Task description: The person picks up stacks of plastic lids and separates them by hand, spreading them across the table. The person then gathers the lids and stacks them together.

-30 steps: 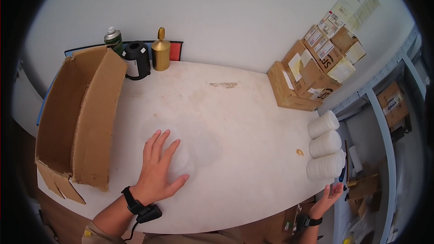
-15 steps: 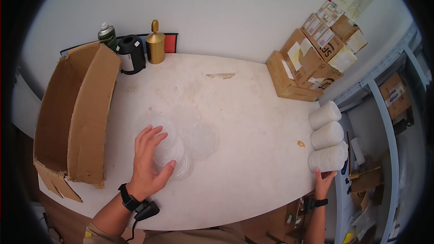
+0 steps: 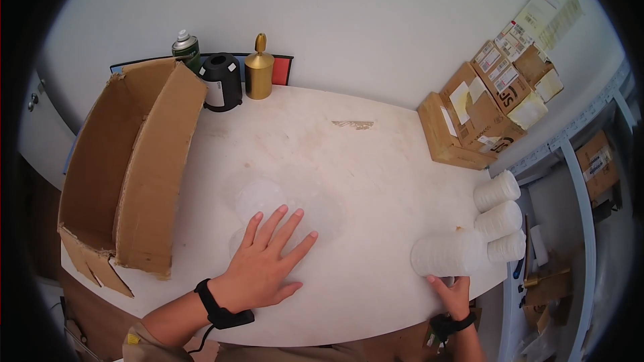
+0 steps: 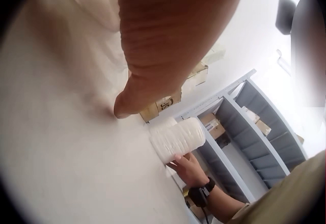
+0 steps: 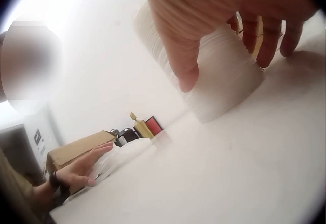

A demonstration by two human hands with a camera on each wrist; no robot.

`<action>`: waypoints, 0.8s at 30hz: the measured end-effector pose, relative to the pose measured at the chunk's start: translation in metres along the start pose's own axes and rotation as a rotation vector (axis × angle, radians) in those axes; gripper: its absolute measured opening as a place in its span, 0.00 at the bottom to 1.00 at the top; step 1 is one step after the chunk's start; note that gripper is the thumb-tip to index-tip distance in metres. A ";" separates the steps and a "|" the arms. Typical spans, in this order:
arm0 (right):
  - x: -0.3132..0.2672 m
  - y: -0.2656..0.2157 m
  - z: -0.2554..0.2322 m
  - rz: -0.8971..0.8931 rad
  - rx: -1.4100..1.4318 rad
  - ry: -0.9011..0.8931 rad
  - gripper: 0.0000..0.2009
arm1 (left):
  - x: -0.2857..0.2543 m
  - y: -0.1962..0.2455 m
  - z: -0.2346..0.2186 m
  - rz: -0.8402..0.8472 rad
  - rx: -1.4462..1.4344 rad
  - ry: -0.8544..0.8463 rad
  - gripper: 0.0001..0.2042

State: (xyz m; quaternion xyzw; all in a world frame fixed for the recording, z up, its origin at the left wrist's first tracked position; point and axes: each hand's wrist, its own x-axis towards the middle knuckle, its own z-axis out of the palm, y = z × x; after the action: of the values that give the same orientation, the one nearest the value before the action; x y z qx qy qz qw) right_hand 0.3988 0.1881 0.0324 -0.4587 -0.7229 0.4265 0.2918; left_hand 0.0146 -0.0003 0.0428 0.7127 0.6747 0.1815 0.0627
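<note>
My right hand (image 3: 457, 295) grips a tall white stack of thin round plastic lids (image 3: 443, 253), thumb on the near side. In the right wrist view its fingers (image 5: 249, 34) curl round the stack's other side, and the lower edge is close over the table. Several clear round lids (image 3: 260, 196) lie loosely overlapping at the middle left of the table. My left hand (image 3: 265, 271) hovers over them, palm down with fingers spread, and hides part of them. Beyond the gripped stack stand more white stacks (image 3: 498, 188) along the table's right edge.
A long open cardboard box (image 3: 157, 181) occupies the left side. Behind it are a spray can (image 3: 186, 50), a black canister (image 3: 221, 84) and a gold container (image 3: 259, 77). Taped cartons (image 3: 473, 114) sit at the back right, with a grey shelf rack (image 3: 582, 194) beyond the table edge.
My right hand came up to the nearest white stack, took hold of it and brought it left, away from the others. The left hand has shifted right over the clear lids, its fingers spread wider.
</note>
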 end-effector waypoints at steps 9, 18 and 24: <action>0.083 -0.037 0.080 -0.283 -0.080 -0.333 0.32 | 0.022 -0.011 0.013 0.168 0.330 0.044 0.30; 0.093 -0.067 0.134 -0.427 -0.164 -0.414 0.44 | 0.016 -0.010 -0.022 -0.030 -0.098 0.186 0.36; 0.061 -0.090 0.146 -0.382 -0.169 -0.630 0.43 | 0.023 0.011 -0.004 -0.043 -0.665 0.267 0.52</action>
State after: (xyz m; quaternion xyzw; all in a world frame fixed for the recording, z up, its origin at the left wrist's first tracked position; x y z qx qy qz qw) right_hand 0.2178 0.1737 0.0460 -0.1846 -0.8822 0.4236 0.0907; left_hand 0.0244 0.0206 0.0539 0.6091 0.5958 0.4812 0.2063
